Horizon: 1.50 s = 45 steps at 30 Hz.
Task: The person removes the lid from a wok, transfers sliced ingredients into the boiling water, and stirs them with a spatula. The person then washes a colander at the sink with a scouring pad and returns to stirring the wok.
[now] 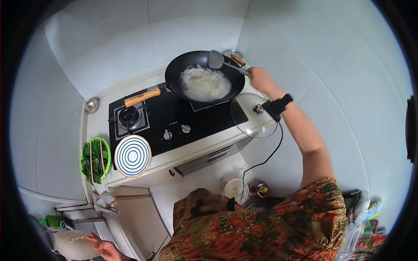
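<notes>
My right hand (261, 81) grips the handle of a grey spatula (216, 60), whose blade is over the far side of the wok, near its rim. In the black wok (174, 71), pale noodle-like strips (204, 82) sit in cloudy liquid. At the lower left, my left hand (106, 248) has its fingers on the side of a beige bowl-shaped vessel (76, 244) with a leaf-like pattern near its rim. The vessel's inside is hidden. Below my right wrist, a glass lid (246, 124) lies at the right edge of the cooktop.
The black gas cooktop (167, 117) has a bare left burner (129, 118). A striped plate (133, 155) lies at its front left corner, beside a green basket (106, 167) of leafy greens with chopsticks (91, 158) across it. A cloth (104, 203) hangs nearby. A cable (261, 164) dangles at right.
</notes>
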{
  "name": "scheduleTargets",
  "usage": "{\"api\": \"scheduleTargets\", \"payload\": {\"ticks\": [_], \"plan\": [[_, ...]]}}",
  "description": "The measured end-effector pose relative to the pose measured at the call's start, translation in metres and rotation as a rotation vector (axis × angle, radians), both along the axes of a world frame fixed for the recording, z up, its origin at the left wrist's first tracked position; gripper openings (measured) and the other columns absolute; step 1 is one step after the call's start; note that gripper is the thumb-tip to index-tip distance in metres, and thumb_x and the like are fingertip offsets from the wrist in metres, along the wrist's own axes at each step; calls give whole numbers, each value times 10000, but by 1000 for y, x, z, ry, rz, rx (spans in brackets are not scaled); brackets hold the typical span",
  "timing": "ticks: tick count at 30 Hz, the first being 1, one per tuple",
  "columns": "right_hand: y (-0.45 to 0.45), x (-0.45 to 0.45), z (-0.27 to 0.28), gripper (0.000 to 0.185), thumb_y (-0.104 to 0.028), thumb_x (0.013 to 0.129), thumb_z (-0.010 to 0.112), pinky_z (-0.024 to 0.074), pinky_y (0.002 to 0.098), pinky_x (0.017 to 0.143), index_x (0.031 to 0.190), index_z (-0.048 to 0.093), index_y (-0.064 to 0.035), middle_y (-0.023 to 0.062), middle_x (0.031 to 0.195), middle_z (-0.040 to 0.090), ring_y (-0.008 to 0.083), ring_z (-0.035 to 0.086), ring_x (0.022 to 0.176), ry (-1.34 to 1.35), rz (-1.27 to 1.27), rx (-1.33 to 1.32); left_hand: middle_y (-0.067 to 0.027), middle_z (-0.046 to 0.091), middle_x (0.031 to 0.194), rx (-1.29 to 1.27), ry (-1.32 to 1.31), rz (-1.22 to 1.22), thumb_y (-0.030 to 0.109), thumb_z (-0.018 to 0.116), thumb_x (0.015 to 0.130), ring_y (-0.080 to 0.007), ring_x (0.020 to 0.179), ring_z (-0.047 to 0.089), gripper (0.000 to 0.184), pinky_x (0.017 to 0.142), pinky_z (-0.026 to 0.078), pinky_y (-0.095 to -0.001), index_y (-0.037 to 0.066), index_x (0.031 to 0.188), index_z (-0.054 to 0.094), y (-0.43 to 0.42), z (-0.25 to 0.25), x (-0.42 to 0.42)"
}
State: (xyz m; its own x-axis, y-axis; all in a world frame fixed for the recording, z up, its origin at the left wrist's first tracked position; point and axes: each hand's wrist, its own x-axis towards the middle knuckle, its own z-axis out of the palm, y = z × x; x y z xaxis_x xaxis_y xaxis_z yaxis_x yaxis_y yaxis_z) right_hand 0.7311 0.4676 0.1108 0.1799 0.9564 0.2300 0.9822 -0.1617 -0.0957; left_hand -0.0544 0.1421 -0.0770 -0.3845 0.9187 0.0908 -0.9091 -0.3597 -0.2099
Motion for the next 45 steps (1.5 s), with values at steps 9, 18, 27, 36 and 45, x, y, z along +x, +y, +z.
{"api": "scheduleTargets", "payload": {"ticks": [9,18,27,36,45], "plan": [[-12,10,128,216,-91,777,525,228,214,340,931,642,4,-4,608,517,39,343,414,401,-166,-587,-114,429,1452,-53,81,179,67,385,973,-182,853,564,632,723,430,-286,52,1508,49,14,-2,-3],[18,-3,109,212,-228,754,607,335,281,395,695,578,-26,20,578,526,114,429,439,124,-12,-843,-126,390,1476,-23,307,113,49,386,967,-213,866,554,550,755,424,-303,69,1490,213,9,-24,-28],[30,-36,84,289,-265,906,607,232,248,357,730,561,-40,-26,546,434,75,342,411,357,2,-600,-145,368,1486,-65,273,143,61,362,974,-244,862,568,506,775,443,-329,64,1471,268,8,-22,-24],[22,-54,116,292,-258,788,710,370,293,407,762,593,8,61,612,549,155,481,463,63,-78,-520,-129,349,1500,-131,284,137,21,393,961,-260,872,575,542,781,445,-333,66,1480,244,6,-26,-33],[28,-35,111,370,-293,719,747,460,358,495,742,638,59,118,610,607,232,594,533,-215,-14,-558,-133,358,1493,-134,326,184,19,379,968,-251,885,568,528,788,452,-338,64,1477,248,2,-24,-38]]}}
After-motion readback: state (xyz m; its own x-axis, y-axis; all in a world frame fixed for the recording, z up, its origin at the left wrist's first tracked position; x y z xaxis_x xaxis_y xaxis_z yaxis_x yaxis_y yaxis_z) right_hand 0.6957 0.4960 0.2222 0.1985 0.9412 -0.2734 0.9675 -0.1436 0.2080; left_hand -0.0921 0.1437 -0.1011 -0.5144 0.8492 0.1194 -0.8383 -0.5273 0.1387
